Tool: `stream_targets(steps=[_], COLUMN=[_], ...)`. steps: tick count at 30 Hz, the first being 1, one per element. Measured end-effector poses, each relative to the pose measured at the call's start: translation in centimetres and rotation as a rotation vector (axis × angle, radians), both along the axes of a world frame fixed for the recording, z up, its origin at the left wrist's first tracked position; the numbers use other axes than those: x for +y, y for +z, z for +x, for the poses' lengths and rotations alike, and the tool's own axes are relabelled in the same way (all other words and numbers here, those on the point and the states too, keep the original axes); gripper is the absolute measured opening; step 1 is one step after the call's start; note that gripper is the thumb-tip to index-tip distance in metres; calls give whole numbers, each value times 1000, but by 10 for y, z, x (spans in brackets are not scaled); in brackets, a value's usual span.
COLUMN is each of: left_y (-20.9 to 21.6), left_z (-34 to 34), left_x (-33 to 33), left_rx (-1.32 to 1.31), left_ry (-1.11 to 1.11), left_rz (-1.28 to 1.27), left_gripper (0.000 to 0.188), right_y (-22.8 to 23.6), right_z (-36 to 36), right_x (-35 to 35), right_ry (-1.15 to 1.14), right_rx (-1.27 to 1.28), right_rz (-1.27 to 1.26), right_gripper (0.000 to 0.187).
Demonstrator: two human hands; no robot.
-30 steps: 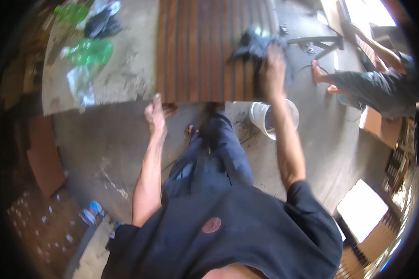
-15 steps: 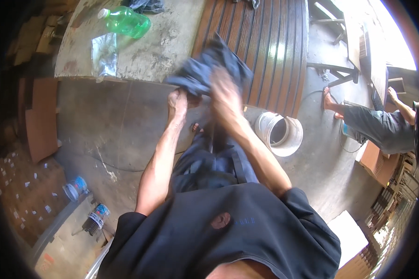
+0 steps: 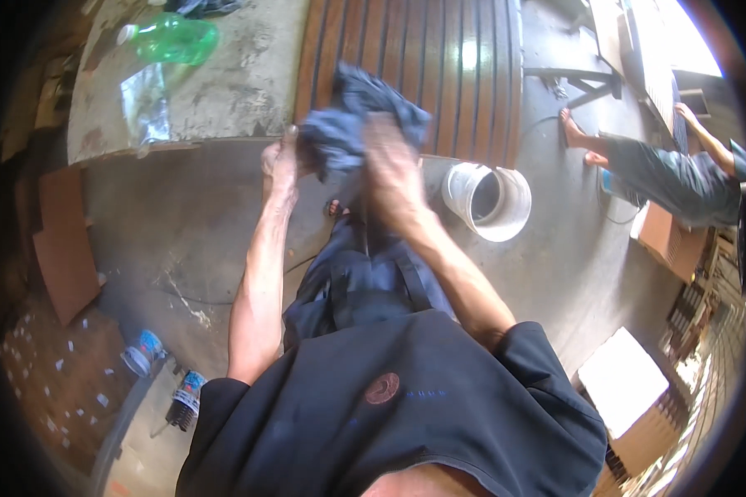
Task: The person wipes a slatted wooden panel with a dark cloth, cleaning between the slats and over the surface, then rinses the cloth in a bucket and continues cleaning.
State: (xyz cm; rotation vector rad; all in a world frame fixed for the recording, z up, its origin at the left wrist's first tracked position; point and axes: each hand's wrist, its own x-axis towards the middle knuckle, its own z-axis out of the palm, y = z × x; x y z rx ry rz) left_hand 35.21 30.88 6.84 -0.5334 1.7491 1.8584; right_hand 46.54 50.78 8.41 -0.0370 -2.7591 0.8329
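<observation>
A crumpled dark blue-grey cloth [image 3: 331, 139], soft and deeply folded, is bunched over the near left corner of a wooden panel [image 3: 439, 83] in the upper middle of the frame. The panel is reddish-brown and flat, scored with straight dark parallel grooves, and its surface is glossy enough to throw back a bright spot of light. It rests on a pale tabletop [image 3: 240, 83] whose rough face is scuffed and stained with dark smears. At the upper left lie a translucent green plastic bottle [image 3: 174, 40] with a white cap and a wrinkled, shiny clear sheet [image 3: 145, 103]. A round whitish bucket [image 3: 514, 207] stands on the smooth grey floor [image 3: 572, 265], right of centre.

The cloth sits directly under the right hand [image 3: 392, 166], which is spread over it, blurred; how tightly its fingers close on the folds cannot be told. The left hand [image 3: 280, 168] is just left of the cloth, thumb raised at the panel's near corner, its other fingers partly hidden, so its grip cannot be told.
</observation>
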Motion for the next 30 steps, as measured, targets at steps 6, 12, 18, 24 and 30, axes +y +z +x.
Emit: stream_targets(steps=[6, 12, 18, 24, 30], left_y=[6, -3, 18, 25, 8], left_z=[2, -4, 9, 0, 7], left_x=[10, 28, 15, 36, 1], left_rx=[12, 37, -30, -90, 59], left_ry=[-36, 6, 7, 41, 99], left_rz=[10, -26, 92, 31, 4], left_gripper=[69, 43, 60, 48, 29], right_y=[5, 19, 66, 42, 34], right_z=[58, -58, 56, -24, -30], right_x=[116, -47, 97, 12, -13], right_ry=[-421, 6, -223, -107, 144], right_rx=[-104, 33, -187, -31, 12], right_rz=[157, 48, 127, 140, -16], right_gripper=[73, 67, 72, 71, 62])
